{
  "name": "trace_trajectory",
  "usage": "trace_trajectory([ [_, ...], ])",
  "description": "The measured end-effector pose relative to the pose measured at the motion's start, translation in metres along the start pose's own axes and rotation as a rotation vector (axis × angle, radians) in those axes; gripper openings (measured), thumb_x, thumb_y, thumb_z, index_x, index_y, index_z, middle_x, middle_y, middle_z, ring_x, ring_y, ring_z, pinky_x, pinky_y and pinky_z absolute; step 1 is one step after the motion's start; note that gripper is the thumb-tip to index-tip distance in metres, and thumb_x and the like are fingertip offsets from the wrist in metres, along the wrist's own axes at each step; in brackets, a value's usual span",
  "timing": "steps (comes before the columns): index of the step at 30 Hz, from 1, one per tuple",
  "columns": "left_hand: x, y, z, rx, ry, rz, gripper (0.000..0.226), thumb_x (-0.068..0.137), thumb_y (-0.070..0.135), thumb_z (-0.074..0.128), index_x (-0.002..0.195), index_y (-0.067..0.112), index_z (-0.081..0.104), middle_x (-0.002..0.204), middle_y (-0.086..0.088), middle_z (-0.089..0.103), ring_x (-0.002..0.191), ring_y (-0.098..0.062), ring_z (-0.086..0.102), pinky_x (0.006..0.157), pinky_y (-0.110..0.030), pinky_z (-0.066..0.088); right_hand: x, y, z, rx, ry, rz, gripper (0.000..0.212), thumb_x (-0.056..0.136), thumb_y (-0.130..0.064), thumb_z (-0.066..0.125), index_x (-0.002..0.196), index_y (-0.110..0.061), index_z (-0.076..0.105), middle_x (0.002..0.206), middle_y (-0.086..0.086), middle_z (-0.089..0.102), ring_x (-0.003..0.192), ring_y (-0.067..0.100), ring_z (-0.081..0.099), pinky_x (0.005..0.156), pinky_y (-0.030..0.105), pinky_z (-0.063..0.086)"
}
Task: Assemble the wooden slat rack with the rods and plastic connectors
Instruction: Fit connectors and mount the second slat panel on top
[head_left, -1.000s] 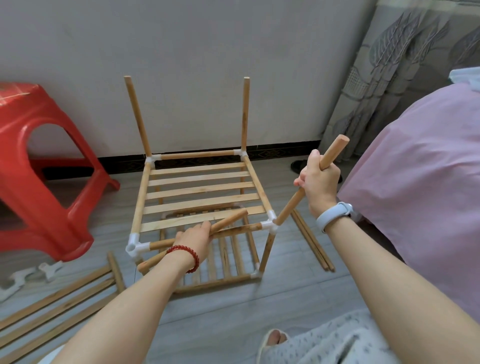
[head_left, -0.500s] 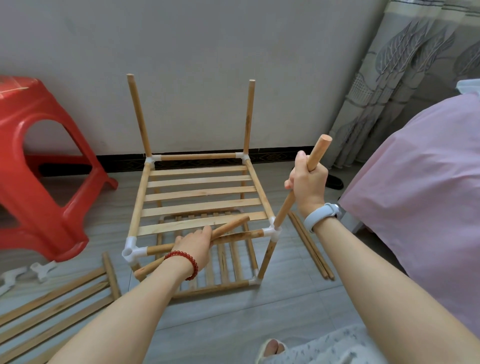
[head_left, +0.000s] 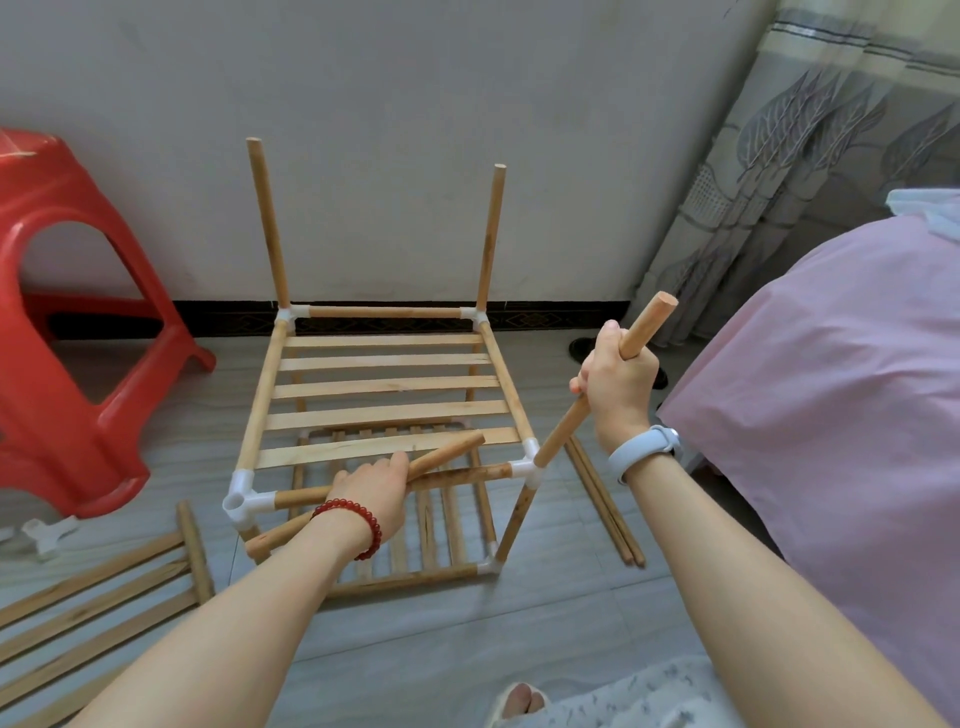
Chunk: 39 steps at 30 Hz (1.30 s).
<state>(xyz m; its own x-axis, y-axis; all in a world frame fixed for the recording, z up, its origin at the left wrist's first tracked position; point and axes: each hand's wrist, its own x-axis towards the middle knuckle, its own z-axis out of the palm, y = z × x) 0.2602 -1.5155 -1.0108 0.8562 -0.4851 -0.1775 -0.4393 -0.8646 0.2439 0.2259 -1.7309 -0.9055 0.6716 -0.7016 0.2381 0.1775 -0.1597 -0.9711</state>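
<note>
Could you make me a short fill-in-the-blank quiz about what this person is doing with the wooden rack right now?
1. The right hand grips a rod whose lower end meets the white ____ at the rack's near right corner.
2. The left hand holds a loose rod and wears a bracelet of ____ beads.
3. At the back of the rack, ____ rods stand upright.
4. The stool on the left is ____.

Missing words: connector; red; two; red
</note>
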Motion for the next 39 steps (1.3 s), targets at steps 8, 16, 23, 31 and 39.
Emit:
trace_trajectory([
  [8, 0.000, 0.000, 0.000, -0.014, 0.009, 0.009, 0.017, 0.098, 0.018, 0.038, 0.115, 0.020, 0.040, 0.092, 0.005, 0.050, 0.080, -0.013, 0.047, 0.087, -0.035, 0.042, 0.008, -0.006, 0.005, -0.064, -0.269, 0.007, 0.042, 0.100, -0.015, 0.038, 0.058, -0.013, 0.038, 0.037, -0.008, 0.039, 0.035, 0.005, 0.039, 0.044, 0.022, 0.043],
  [16, -0.001, 0.001, 0.001, -0.006, 0.006, -0.014, 0.018, 0.097, 0.015, 0.038, 0.114, 0.021, 0.039, 0.098, 0.003, 0.054, 0.083, -0.013, 0.048, 0.088, -0.035, 0.040, 0.006, 0.002, 0.009, -0.007, -0.083, -0.062, 0.027, 0.098, -0.027, 0.045, 0.075, -0.017, 0.036, 0.052, 0.000, 0.038, 0.035, 0.004, 0.037, 0.038, 0.022, 0.039],
  [23, 0.002, 0.005, -0.002, -0.037, 0.001, -0.017, 0.018, 0.096, 0.013, 0.039, 0.112, 0.021, 0.039, 0.095, 0.005, 0.052, 0.081, -0.013, 0.047, 0.091, -0.036, 0.040, 0.002, 0.010, 0.003, -0.039, 0.032, -0.214, 0.016, 0.094, -0.029, 0.050, 0.086, -0.027, 0.036, 0.082, 0.016, 0.055, 0.056, 0.004, 0.059, 0.057, 0.013, 0.048],
  [31, 0.004, 0.008, -0.002, -0.062, -0.012, -0.008, 0.016, 0.096, 0.011, 0.038, 0.108, 0.022, 0.037, 0.092, 0.005, 0.051, 0.081, -0.013, 0.048, 0.091, -0.036, 0.039, 0.000, 0.005, 0.001, -0.077, -0.050, -0.232, 0.017, 0.100, -0.025, 0.039, 0.083, -0.025, 0.043, 0.064, -0.001, 0.049, 0.059, 0.008, 0.052, 0.067, 0.024, 0.050],
  [39, 0.003, 0.004, -0.002, -0.080, -0.029, 0.008, 0.015, 0.096, 0.012, 0.038, 0.107, 0.023, 0.037, 0.092, 0.005, 0.051, 0.081, -0.013, 0.048, 0.090, -0.036, 0.039, 0.010, 0.007, 0.006, -0.038, -0.155, -0.192, 0.023, 0.102, -0.020, 0.031, 0.081, -0.018, 0.039, 0.061, 0.000, 0.038, 0.047, 0.004, 0.037, 0.047, 0.018, 0.037],
])
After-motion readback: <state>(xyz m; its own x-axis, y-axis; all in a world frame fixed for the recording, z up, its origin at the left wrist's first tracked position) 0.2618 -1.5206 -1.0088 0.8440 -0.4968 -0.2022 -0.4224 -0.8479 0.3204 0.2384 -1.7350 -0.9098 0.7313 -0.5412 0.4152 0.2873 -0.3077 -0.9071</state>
